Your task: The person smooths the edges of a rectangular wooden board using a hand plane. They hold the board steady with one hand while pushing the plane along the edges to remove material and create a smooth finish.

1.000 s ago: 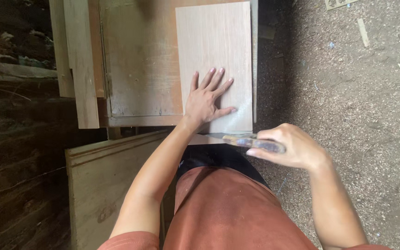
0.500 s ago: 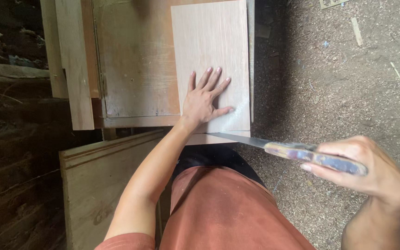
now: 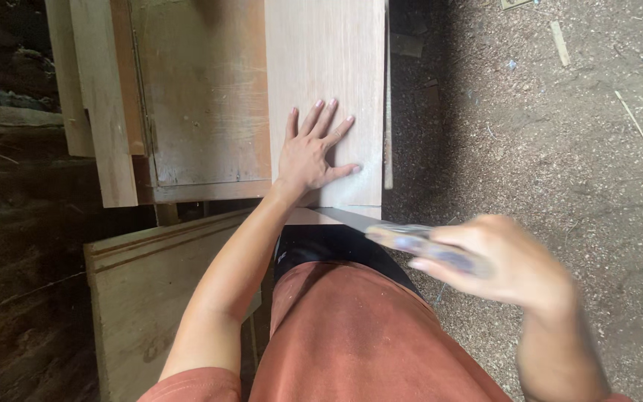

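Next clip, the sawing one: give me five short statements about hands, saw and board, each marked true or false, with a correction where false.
1. The left hand lies flat, fingers spread, on the pale plywood sheet. True.
2. The right hand is empty. False: it grips the handle of a handsaw, blurred by motion.
3. The saw meets the sheet at its near edge, close to the person's body. True.
4. The sheet rests on bare ground. False: it lies on a wooden cabinet-like piece.
5. The ground to the right is clean concrete. False: it is covered with sawdust and wood scraps.
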